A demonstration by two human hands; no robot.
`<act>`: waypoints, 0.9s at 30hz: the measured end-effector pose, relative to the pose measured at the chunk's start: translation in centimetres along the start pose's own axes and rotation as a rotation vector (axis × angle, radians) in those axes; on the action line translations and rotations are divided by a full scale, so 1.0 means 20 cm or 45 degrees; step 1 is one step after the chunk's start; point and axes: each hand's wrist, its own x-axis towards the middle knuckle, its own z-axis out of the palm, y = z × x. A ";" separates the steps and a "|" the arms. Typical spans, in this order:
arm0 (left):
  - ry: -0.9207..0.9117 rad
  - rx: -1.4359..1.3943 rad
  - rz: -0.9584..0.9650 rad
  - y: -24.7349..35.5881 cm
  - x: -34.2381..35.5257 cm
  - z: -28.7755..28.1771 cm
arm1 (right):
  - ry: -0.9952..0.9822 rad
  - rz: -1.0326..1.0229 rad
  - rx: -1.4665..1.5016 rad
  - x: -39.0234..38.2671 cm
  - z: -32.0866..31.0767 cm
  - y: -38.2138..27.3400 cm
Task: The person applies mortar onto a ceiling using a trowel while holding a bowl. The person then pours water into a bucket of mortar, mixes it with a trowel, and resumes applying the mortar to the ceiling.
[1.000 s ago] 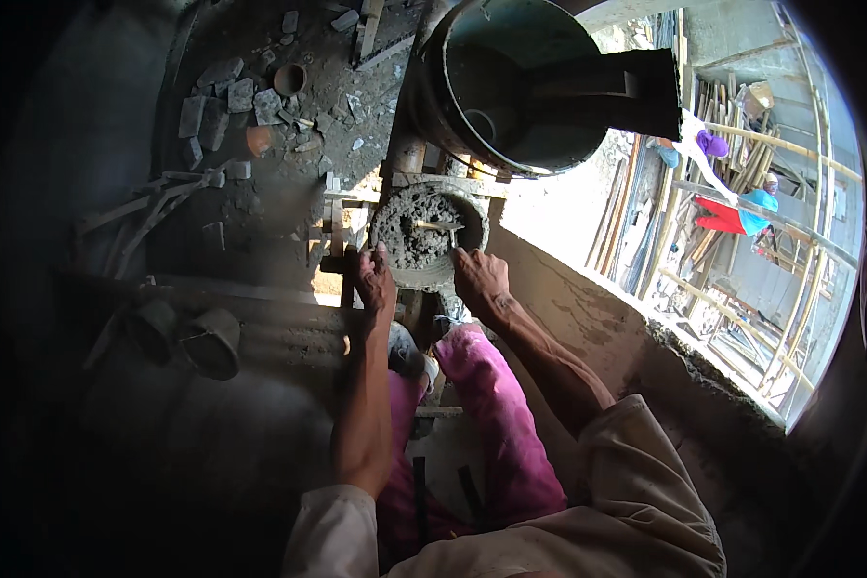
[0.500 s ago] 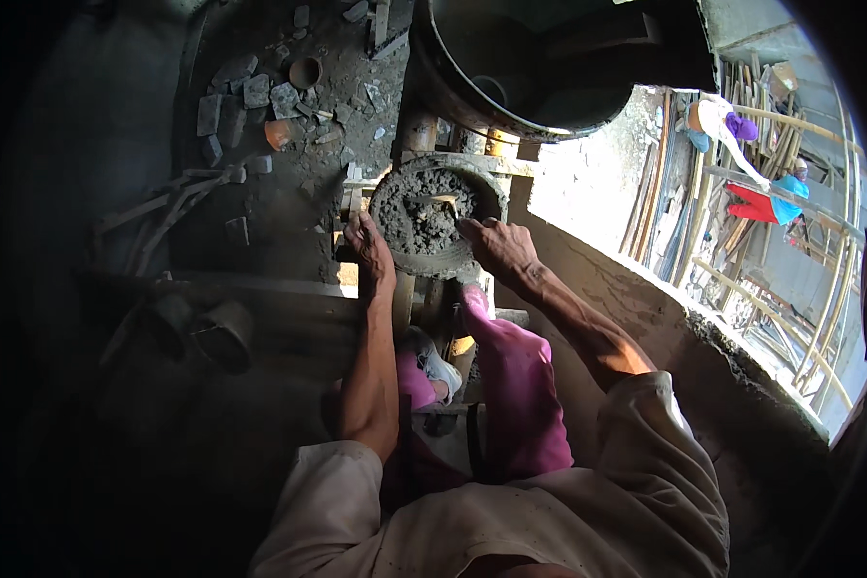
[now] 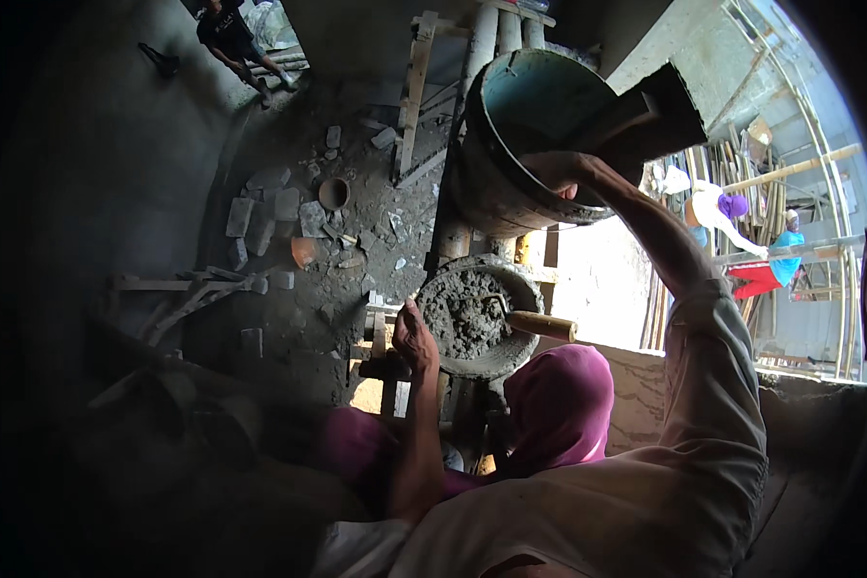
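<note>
A round bucket (image 3: pixel 428 352) of wet grey mortar (image 3: pixel 464 318) stands in front of me. My left hand (image 3: pixel 414 337) grips its left side at the rim. A trowel lies with its blade sunk in the mortar, and its wooden handle (image 3: pixel 541 326) juts out over the right rim, with no hand on it. My right hand (image 3: pixel 555 173) reaches over the edge of a large tilted drum (image 3: pixel 496 188) beyond the bucket. Its fingers are mostly hidden in shadow there, so what they touch does not show.
Bamboo poles (image 3: pixel 482 48) run beneath the drum. Broken blocks (image 3: pixel 260 226) and a small clay-coloured pot (image 3: pixel 334 194) lie on the floor at left. One person (image 3: pixel 229 34) is at the far left; others (image 3: pixel 718 214) are outside at right. A low wall (image 3: pixel 636 385) borders my right side.
My right hand has let go of the trowel and moved up to the drum, leaving the trowel in the mortar. My left hand stays at the bucket. The view has shifted.
</note>
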 end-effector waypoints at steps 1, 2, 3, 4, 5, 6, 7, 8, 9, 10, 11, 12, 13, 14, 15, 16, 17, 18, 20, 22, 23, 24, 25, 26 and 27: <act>0.003 -0.001 0.030 0.03 -0.01 0.00 | -0.129 0.050 -0.031 0.11 0.01 0.06; -0.067 0.000 0.009 0.06 -0.02 0.01 | -0.171 0.096 -0.073 0.17 0.02 0.14; -0.003 -0.035 0.098 0.02 0.01 -0.05 | -0.208 0.077 -0.123 0.27 0.04 0.09; -0.065 -0.049 0.001 0.03 0.01 -0.06 | -0.206 0.098 -0.148 0.31 0.05 0.11; -0.139 -0.065 -0.092 0.05 0.01 -0.06 | -0.181 0.116 -0.163 0.34 0.04 0.15; -0.120 -0.079 -0.067 0.05 0.01 -0.05 | -0.150 0.136 -0.169 0.34 0.03 0.18; -0.111 -0.093 -0.039 0.06 0.00 -0.03 | -0.105 0.136 -0.168 0.33 0.02 0.22; -0.091 -0.077 -0.047 0.03 0.02 -0.03 | -0.053 0.117 -0.164 0.31 0.02 0.22; -0.089 -0.084 -0.036 0.01 0.02 -0.01 | 0.017 0.079 -0.149 0.27 -0.01 0.23; -0.084 -0.076 -0.064 -0.01 0.03 -0.08 | 0.079 -0.020 -0.134 0.26 0.01 0.18; -0.129 -0.089 -0.087 0.00 0.02 -0.08 | 0.151 -0.137 -0.090 0.14 -0.02 0.16; -0.086 -0.080 -0.080 0.00 0.02 -0.06 | 0.335 -0.144 0.031 0.01 0.00 0.14; -0.013 -0.058 -0.076 -0.02 0.02 -0.10 | 0.425 -0.209 0.114 -0.09 0.01 0.04; 0.009 -0.114 -0.009 -0.06 0.04 -0.10 | 0.520 -0.271 0.153 -0.22 0.00 -0.01; 0.022 -0.164 0.042 -0.05 0.03 -0.12 | 0.606 -0.338 0.199 -0.31 0.02 -0.04; 0.016 0.030 0.144 0.03 -0.01 -0.08 | 0.713 -0.323 0.263 -0.46 0.00 -0.01; 0.041 0.246 0.247 0.11 -0.03 -0.10 | 0.799 -0.340 0.339 -0.54 0.01 -0.02; 0.185 0.355 0.559 0.15 -0.05 -0.10 | 0.879 -0.332 0.371 -0.60 0.00 -0.04; 0.256 0.264 1.004 0.34 -0.10 -0.09 | 0.995 -0.253 0.391 -0.77 -0.03 -0.08; 0.020 0.158 1.179 0.60 -0.15 -0.10 | 1.047 -0.248 0.432 -0.89 -0.02 -0.14; -0.176 0.118 1.098 0.67 -0.15 -0.05 | 1.061 -0.260 0.484 -0.94 0.00 -0.18; -0.545 -0.088 0.759 0.78 -0.18 0.00 | 1.112 -0.278 0.447 -1.01 0.04 -0.20; -0.887 -0.368 0.345 0.74 -0.12 0.03 | 1.070 -0.299 0.510 -0.95 0.11 -0.24; -1.142 -0.499 -0.050 0.71 -0.04 0.02 | 1.045 -0.342 0.534 -0.90 0.19 -0.30; -1.328 -0.652 -0.283 0.75 -0.05 0.08 | 1.092 -0.309 0.503 -0.96 0.22 -0.31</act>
